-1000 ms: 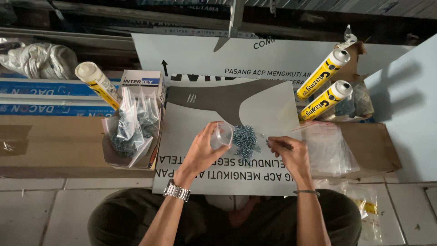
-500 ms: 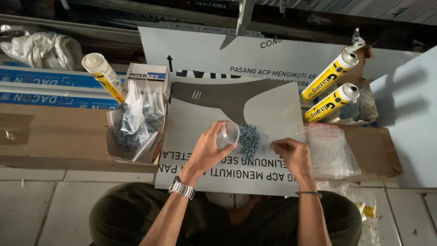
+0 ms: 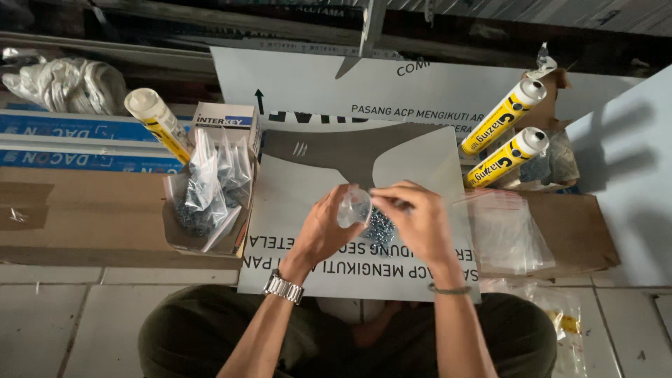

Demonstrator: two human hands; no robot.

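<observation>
Cardboard box [image 3: 203, 231] of bagged screws sat far left; your left hand [image 3: 323, 231] gripped a small clear bag [image 3: 353, 208] over the screw pile [image 3: 380, 227] on the grey panel [image 3: 294, 189], right hand [image 3: 420, 220] pinched its top edge, yellow tubes [image 3: 504, 136] further right.

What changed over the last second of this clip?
The right hand moved left from beside the screw pile to meet the left hand at the small clear bag. The left hand kept holding the bag; the sealant tubes stayed put.
</observation>
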